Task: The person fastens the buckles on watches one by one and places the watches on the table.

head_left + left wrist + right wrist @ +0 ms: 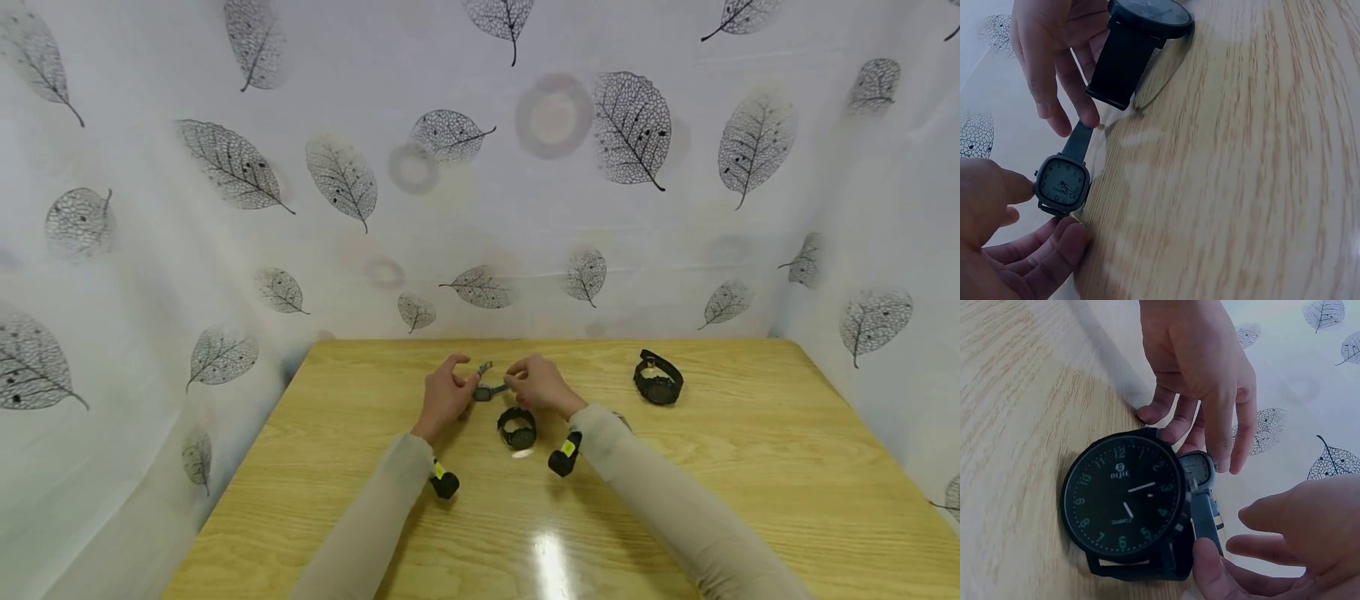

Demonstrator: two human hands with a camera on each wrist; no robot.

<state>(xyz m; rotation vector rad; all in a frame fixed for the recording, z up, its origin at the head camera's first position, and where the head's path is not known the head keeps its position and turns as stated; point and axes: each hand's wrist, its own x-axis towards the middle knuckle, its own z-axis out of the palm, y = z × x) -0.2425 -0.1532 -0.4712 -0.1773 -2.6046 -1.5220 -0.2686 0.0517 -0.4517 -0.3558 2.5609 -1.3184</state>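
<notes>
A small grey wristwatch point(483, 392) with a rounded-square dial stands between the two hands. My left hand point(447, 394) holds its case; in the left wrist view, one fingertip of that hand touches the side of the watch case point(1062, 185), with other fingers below it. My right hand point(542, 384) pinches the watch's strap point(1205, 515) near its end. Closer to me, a black wristwatch point(517, 429) with a large round dial rests on the table, touched by neither hand. In the right wrist view this black watch point(1124, 497) partly hides the grey one.
Another black wristwatch point(658, 379) lies toward the back right of the wooden table point(337, 433). A small light-coloured object point(622, 422) shows partly behind the right sleeve point(645, 467). A white curtain with leaf prints point(525, 217) hangs behind the table and along its sides.
</notes>
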